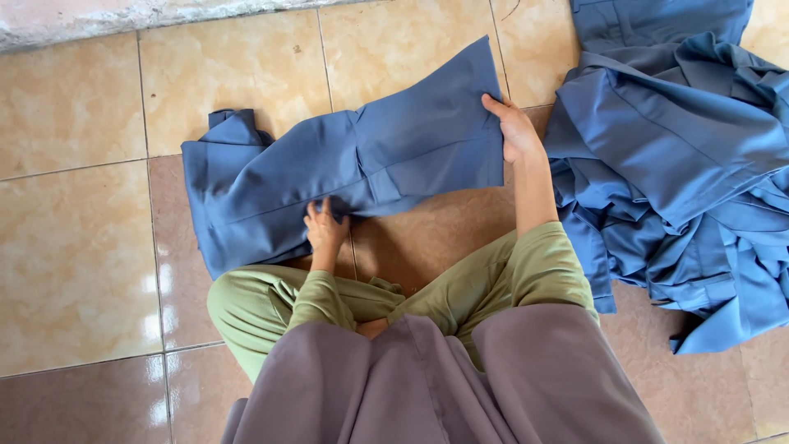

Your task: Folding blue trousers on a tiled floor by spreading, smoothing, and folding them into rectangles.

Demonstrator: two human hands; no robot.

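The right hand [515, 127] is pinching the right edge of a blue garment [345, 177], fingers closed over the cloth and lifting that end off the tiled floor [82, 247]. The left hand [325, 230] is pressing down on the garment's lower middle, fingers closed on a fold. The garment is lying spread across the tiles just ahead of the person's knees. 1 heap of similar blue clothes [682, 148] is sitting just beside the right hand.

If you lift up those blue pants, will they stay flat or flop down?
The blue pants would probably flop: the cloth already folds and creases under the left hand and right hand. They look light and unlikely to roll. On the smooth tile floor they may slide easily.
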